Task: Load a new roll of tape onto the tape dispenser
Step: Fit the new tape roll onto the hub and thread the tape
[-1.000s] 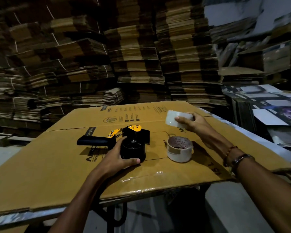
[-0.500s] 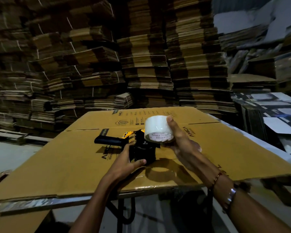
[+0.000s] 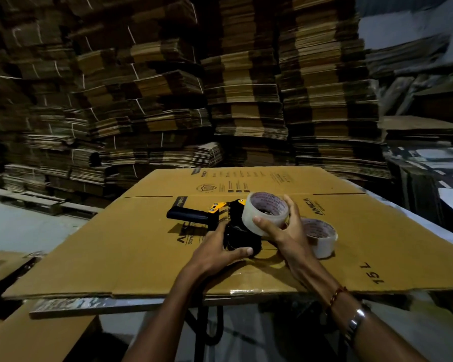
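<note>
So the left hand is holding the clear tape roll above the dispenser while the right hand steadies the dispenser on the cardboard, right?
Not quite: the hands are swapped. In the head view, the right hand holds the clear tape roll above the dispenser, and the left hand steadies the dispenser on the cardboard.

This is a storeroom for boxes: tall piles of flat brown cardboard sheets (image 3: 241, 82) fill the whole back wall.

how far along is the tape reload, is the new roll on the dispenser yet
Not yet. Done: the new roll is picked up, and a second roll lies aside on the cardboard. In hand: right hand holds it over the dispenser, steadied by the left hand. Left: seating it and threading.
</note>
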Demonstrator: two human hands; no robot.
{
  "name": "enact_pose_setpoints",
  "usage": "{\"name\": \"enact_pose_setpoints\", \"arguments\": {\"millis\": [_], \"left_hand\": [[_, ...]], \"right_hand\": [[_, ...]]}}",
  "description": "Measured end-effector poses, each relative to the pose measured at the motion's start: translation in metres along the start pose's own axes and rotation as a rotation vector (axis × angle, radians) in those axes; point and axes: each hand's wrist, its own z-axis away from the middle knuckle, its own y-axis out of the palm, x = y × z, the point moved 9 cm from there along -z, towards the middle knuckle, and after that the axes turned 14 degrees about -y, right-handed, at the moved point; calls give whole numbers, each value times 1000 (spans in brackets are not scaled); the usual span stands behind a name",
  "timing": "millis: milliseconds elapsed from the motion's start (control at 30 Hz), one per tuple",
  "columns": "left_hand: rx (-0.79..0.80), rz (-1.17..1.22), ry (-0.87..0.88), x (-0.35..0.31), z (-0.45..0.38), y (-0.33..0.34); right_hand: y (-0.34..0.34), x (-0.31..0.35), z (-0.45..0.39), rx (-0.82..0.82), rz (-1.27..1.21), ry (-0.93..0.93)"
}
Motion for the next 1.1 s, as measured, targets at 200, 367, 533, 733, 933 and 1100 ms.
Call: {"name": "enact_pose_setpoints", "arguments": {"millis": [200,367,533,733,933,1100], "left_hand": [[28,43,-45,2,-8,2],[17,71,-57,14,-16,2],[9,82,-27,13,-17,3],[3,106,-14,10,-17,1],[5,89,12,8,-17,1],[-4,78,54,3,-13,0]], "right_hand": [[20,2,-6,125,120,-85],[32,3,-8,207,130,-91],[35,-6,-7,314,176,-55],[34,-11,-9,355,179,-21],[32,-12,-7,439,122,-4],[30,-12,-9,402,129,-6]]}}
